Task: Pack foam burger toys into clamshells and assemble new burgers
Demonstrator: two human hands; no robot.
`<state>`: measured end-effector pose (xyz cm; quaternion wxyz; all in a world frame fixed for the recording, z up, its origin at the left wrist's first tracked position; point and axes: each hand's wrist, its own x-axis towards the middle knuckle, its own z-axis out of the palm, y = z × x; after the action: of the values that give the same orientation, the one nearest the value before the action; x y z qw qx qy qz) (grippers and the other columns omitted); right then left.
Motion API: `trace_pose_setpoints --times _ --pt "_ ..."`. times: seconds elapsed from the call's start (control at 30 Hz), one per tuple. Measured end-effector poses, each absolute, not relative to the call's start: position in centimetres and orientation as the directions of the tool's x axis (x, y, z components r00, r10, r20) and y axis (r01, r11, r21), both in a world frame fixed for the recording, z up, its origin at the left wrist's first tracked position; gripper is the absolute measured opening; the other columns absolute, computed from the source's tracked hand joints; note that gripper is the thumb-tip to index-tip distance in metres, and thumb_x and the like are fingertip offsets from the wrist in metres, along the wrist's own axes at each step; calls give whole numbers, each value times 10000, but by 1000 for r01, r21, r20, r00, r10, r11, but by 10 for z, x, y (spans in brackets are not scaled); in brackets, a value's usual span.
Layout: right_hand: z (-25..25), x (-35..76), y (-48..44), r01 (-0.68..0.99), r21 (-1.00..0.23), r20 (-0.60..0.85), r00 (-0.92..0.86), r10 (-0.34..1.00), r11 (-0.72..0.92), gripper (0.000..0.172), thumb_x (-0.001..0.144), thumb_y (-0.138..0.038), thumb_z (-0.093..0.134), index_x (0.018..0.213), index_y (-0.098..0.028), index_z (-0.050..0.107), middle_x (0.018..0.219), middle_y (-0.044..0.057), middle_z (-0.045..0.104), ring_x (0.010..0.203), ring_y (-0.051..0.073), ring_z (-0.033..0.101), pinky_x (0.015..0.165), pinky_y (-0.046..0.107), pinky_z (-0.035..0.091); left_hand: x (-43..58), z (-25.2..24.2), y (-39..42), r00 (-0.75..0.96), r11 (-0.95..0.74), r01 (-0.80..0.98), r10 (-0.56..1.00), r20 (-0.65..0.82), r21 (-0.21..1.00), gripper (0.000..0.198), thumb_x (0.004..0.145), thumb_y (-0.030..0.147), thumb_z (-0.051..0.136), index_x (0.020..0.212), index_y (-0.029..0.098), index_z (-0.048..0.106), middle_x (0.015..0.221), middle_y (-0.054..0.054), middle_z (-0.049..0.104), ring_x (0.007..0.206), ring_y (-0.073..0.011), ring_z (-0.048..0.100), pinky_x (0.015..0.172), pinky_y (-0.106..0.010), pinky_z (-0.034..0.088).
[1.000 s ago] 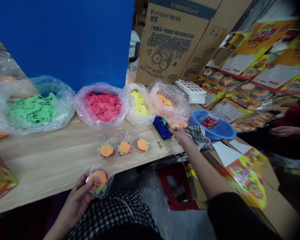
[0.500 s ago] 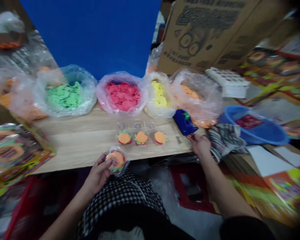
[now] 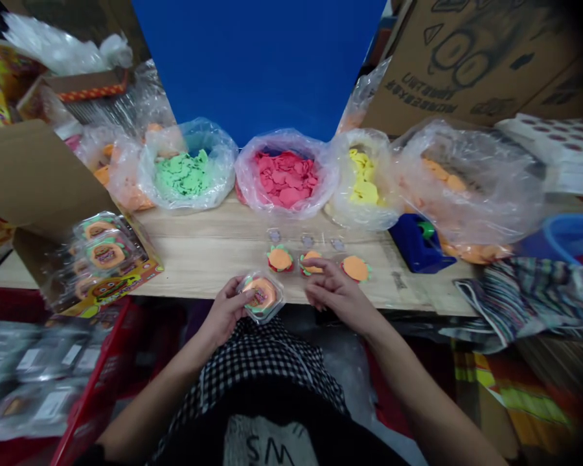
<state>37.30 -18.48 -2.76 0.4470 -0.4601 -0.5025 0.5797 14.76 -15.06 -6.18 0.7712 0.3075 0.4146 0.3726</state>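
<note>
My left hand [image 3: 227, 310] grips a clear plastic clamshell box [image 3: 262, 296] at the table's front edge, thumb on top. Inside it sits a foam burger with an orange bun and a printed label. My right hand [image 3: 337, 294] is just right of the box, index finger stretched out and the other fingers loosely bent; I see nothing in it. Its fingertip overlaps the middle foam burger [image 3: 311, 262] in view; whether it touches is unclear. A left foam burger [image 3: 280, 259] and a right foam burger [image 3: 355, 268] lie in open clear trays. Behind the right one stands a blue tape dispenser [image 3: 420, 244].
Plastic bags of green pieces [image 3: 182, 173], red pieces [image 3: 286, 178], yellow pieces [image 3: 364, 181] and orange pieces [image 3: 444, 175] line the back. A display box [image 3: 148, 249] of packed burgers stands left, above a red crate [image 3: 94, 375]. A striped cloth [image 3: 519, 294] lies right.
My right hand has left the tape dispenser and come left to beside the held box. The left hand keeps its hold on the box. The view has swung left.
</note>
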Motion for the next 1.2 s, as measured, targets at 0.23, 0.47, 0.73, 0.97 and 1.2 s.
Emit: trace_pose_setpoints --times 0.23,0.47,0.73,0.97,1.2 --pt "-28 349 -159 133 -991 -45 -459 887 18 357 814 -298 500 1140 -212 385 614 -73 414 528 82 360 512 202 293 131 -52 -155 424 517 -241 818 -389 822 379 609 194 707 959 157 565 893 -50 631 735 -156 590 640 -250 476" --pt "-32 336 -149 197 -980 -78 -511 856 28 336 818 -318 492 1111 -196 383 628 -65 450 573 90 418 537 201 331 128 -52 -155 439 454 -253 841 -317 854 385 599 191 712 958 155 575 929 -55 624 801 -167 579 731 -279 461" --pt "-43 326 -150 279 -948 205 174 963 151 196 846 -371 423 969 -218 412 762 2 467 679 144 458 615 274 380 120 -52 -152 319 512 -337 852 -416 790 420 564 185 733 949 167 568 881 -34 632 716 -156 593 666 -282 481" --pt "-23 300 -160 623 -678 354 -189 916 391 162 835 -314 451 715 -210 476 746 45 474 741 198 434 660 326 335 110 -50 -154 276 434 -316 893 -356 843 402 579 210 729 932 164 543 836 -25 626 713 -148 586 672 -268 466" --pt "-38 272 -158 241 -964 18 -351 936 109 305 859 -436 361 658 -215 426 642 -2 431 619 153 421 560 264 360 90 -43 -161 313 339 -310 918 -242 888 418 556 230 751 923 181 556 843 -33 619 742 -165 562 701 -277 428"
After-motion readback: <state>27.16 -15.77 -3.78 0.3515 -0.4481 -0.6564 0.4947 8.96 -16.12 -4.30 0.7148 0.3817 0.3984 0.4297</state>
